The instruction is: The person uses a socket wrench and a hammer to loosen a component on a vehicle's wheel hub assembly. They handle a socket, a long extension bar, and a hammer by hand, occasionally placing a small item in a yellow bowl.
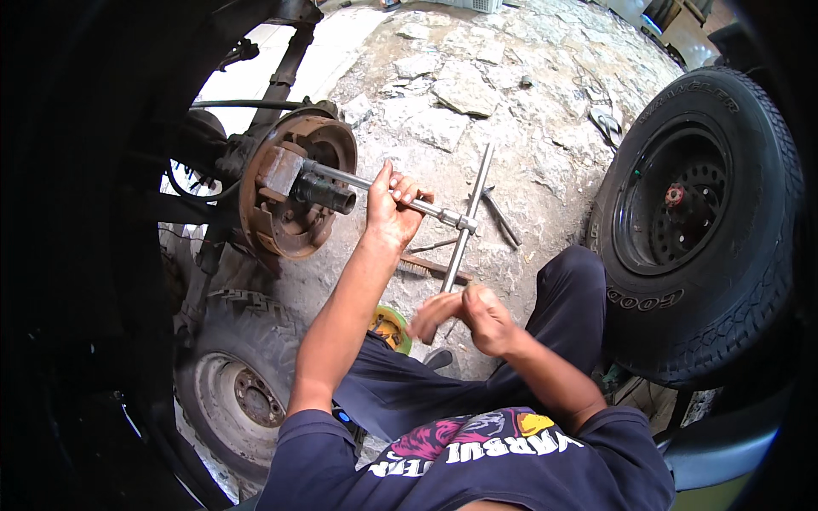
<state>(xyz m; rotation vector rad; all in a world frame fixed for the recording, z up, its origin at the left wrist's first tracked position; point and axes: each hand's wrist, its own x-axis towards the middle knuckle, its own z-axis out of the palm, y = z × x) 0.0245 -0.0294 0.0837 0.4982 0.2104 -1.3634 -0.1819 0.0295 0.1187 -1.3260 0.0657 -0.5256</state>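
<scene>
Fingers [408, 191] of left hand [393, 207] encircle steel T-bar [445, 215], likely heavy, stiff, best gripped mid-shaft; right hand [486, 318] blurs, opening and hold unclear.

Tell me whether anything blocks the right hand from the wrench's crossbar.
Nothing visible stands between the right hand and the crossbar; the hand is at its lower end, contact unclear. The brush lies beyond, on the ground, and the left hand grips the shaft.

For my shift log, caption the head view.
Left hand holding a T-handled bar at a rusty hub assembly, right hand near its crossbar.
</scene>
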